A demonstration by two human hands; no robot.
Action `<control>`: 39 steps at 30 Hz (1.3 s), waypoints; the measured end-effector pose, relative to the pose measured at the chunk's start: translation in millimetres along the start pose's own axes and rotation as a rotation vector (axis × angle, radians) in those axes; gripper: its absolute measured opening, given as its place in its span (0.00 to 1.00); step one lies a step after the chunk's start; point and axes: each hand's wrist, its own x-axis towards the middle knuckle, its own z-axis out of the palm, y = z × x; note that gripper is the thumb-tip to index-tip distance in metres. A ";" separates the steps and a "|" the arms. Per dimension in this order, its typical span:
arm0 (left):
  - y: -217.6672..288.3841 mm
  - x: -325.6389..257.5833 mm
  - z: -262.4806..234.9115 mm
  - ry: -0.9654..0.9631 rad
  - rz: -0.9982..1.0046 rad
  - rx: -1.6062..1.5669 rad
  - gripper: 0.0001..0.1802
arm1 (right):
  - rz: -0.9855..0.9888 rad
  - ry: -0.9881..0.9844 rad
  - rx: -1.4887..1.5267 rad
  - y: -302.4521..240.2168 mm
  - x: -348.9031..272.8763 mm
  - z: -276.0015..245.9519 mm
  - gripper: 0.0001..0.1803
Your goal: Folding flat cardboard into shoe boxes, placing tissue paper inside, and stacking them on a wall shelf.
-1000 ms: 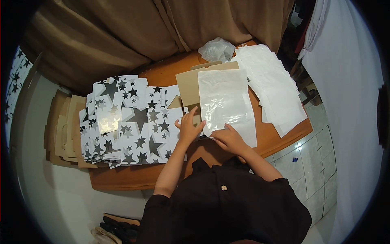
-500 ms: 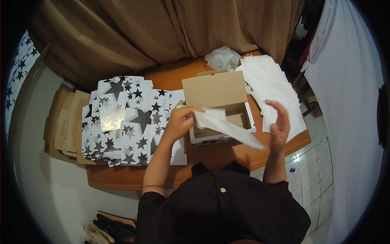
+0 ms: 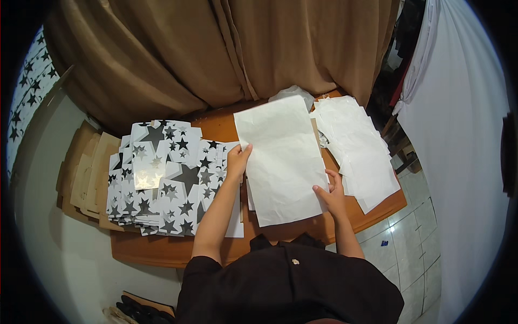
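Observation:
A white paper sheet [image 3: 280, 162], lightly creased, is held spread out between my two hands over the table. My left hand [image 3: 238, 161] grips its left edge with the thumb on top. My right hand [image 3: 332, 194] pinches the lower right edge, thumb over the paper. Beneath the sheet, the open cardboard box [image 3: 317, 133] is almost wholly hidden; only a strip of its brown lid shows on the right.
Left of the sheet lie stacked star-printed white cardboard pieces [image 3: 178, 178], with plain brown cardboard [image 3: 89, 173] beyond. A pile of white paper sheets [image 3: 359, 151] covers the table's right side. A clear plastic bag [image 3: 294, 93] sits behind, against the brown curtain [image 3: 162, 59].
The paper sheet, earlier tilted and held only by my left hand, is now spread flat over the box. My right hand has moved left and taken hold of its right edge.

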 end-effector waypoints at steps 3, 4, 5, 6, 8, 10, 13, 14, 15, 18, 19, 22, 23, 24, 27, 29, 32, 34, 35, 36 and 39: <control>-29.9 -2.0 -3.6 0.075 0.193 0.308 0.16 | -0.135 0.143 -0.536 22.0 -2.0 -7.4 0.30; -41.6 -3.5 -4.1 0.146 0.332 0.488 0.19 | -0.268 0.229 -0.928 28.4 -3.7 -7.4 0.29; -25.7 -18.5 16.4 0.277 0.386 0.676 0.30 | -0.253 0.248 -0.926 38.7 -3.4 -10.8 0.29; -22.5 -26.6 22.7 0.273 0.385 0.680 0.30 | -0.277 0.271 -1.001 46.8 -3.9 -10.1 0.30; -23.8 -40.5 29.6 0.119 0.688 1.070 0.33 | -0.292 0.294 -1.080 43.2 -7.4 -3.4 0.32; -23.7 -54.2 38.6 -0.434 0.600 1.200 0.31 | -0.075 0.285 -0.965 20.2 -12.8 7.2 0.30; -33.6 -68.8 42.8 -0.813 0.505 1.382 0.30 | -0.146 0.422 -1.082 33.0 0.9 -2.3 0.32; -37.0 -68.3 42.0 -0.824 0.512 1.384 0.30 | -0.142 0.433 -1.078 48.3 10.6 -12.1 0.32; -42.3 -66.0 40.6 -0.892 0.392 1.331 0.30 | -0.125 0.308 -0.825 68.7 23.6 -24.7 0.32; -45.7 -61.7 36.2 -0.986 0.249 1.300 0.30 | -0.076 0.140 -0.589 82.3 34.8 -32.2 0.31; -46.3 -59.0 33.8 -1.008 0.238 1.310 0.30 | -0.084 0.064 -0.509 86.0 36.4 -31.4 0.31; -48.9 -50.6 25.5 -1.059 0.170 1.322 0.31 | -0.113 0.033 -0.506 90.1 39.4 -25.8 0.29; -49.5 -47.3 22.0 -1.079 0.120 1.325 0.31 | -0.141 0.077 -0.586 89.1 41.6 -20.8 0.27; -52.9 -43.5 19.3 -1.080 0.112 1.327 0.31 | -0.169 0.119 -0.667 88.8 45.0 -17.4 0.25; -71.7 -26.1 10.3 -1.138 -0.016 1.257 0.32 | 0.015 0.226 -0.476 80.0 89.9 -32.8 0.16; -84.4 -20.0 12.4 -1.211 -0.102 1.183 0.32 | -0.011 0.273 -0.427 79.1 120.4 -41.4 0.14; -89.8 -20.0 21.0 -1.293 -0.093 1.296 0.31 | -0.121 0.241 -0.531 114.6 169.4 -62.3 0.14; -104.5 -14.1 11.5 -1.236 -0.065 1.204 0.30 | -0.131 0.166 -0.652 119.6 182.8 -60.4 0.16; -104.4 -14.4 8.0 -1.185 -0.036 1.117 0.30 | -0.149 0.178 -0.807 116.2 182.6 -55.7 0.15; -103.7 -13.3 4.0 -1.174 -0.047 1.112 0.30 | -0.169 0.189 -0.961 112.7 181.5 -51.6 0.14; -70.0 -20.2 3.0 -1.042 -0.315 0.671 0.27 | -0.136 0.204 -1.145 101.5 174.4 -44.0 0.10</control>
